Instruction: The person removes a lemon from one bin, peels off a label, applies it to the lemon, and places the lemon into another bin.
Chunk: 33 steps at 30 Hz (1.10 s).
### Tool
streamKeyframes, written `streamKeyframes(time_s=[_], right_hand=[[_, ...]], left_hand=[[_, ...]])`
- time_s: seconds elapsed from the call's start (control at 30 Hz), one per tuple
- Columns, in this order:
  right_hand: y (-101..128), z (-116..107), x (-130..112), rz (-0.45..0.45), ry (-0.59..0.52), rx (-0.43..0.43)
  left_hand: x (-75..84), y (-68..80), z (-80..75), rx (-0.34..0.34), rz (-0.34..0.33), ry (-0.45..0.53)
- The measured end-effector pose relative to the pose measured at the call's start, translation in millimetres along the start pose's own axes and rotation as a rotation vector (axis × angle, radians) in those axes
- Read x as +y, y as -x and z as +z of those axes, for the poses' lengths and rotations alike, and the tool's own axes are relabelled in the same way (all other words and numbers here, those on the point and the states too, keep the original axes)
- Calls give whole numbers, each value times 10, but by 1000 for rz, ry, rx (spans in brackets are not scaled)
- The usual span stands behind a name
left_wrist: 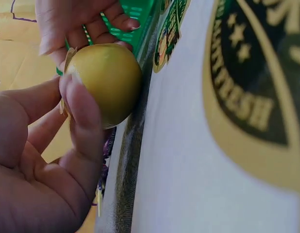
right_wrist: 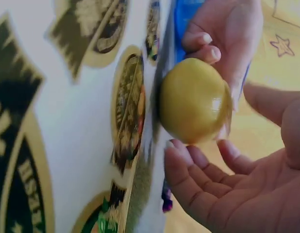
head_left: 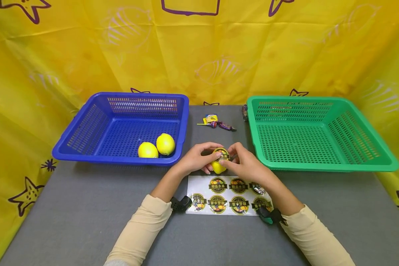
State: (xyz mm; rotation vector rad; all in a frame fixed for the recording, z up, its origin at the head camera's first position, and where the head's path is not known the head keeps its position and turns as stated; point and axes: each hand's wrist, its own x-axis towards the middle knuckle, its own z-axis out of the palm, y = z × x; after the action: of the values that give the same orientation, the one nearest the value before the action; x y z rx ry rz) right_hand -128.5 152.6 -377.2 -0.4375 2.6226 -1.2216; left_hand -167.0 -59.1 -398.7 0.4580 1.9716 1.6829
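Head view: left hand (head_left: 196, 159) and right hand (head_left: 249, 166) pinch a lemon (head_left: 219, 169), seemingly putting its sticker (head_left: 224, 152) on; next probably needs flat rubbing.

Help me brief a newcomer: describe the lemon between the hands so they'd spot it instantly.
Find the table between the blue basket and the green basket, then come nearer to the white sticker sheet. Just beyond its far edge, the lemon is between the left hand and right hand. Unlike the two lemons in the blue basket, it shows a round black-and-gold sticker.
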Motion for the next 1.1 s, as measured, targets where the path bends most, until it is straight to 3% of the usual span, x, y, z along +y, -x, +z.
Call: streamKeyframes(time_s=[0.3,0.63,0.9,1.1], right_hand=[[-49,32,48,57,-164,-2],[-100,44,64,90,-218,-4],[-136,75,126,161,-422,-39],[-143,105,135,198,-520,-42]], left_hand=[[2,11,-7,-36,-31,95],[4,2,-33,-30,-64,158],[-66,-6,-60,-39,-139,266],[-86,9,-76,-64,-161,294]])
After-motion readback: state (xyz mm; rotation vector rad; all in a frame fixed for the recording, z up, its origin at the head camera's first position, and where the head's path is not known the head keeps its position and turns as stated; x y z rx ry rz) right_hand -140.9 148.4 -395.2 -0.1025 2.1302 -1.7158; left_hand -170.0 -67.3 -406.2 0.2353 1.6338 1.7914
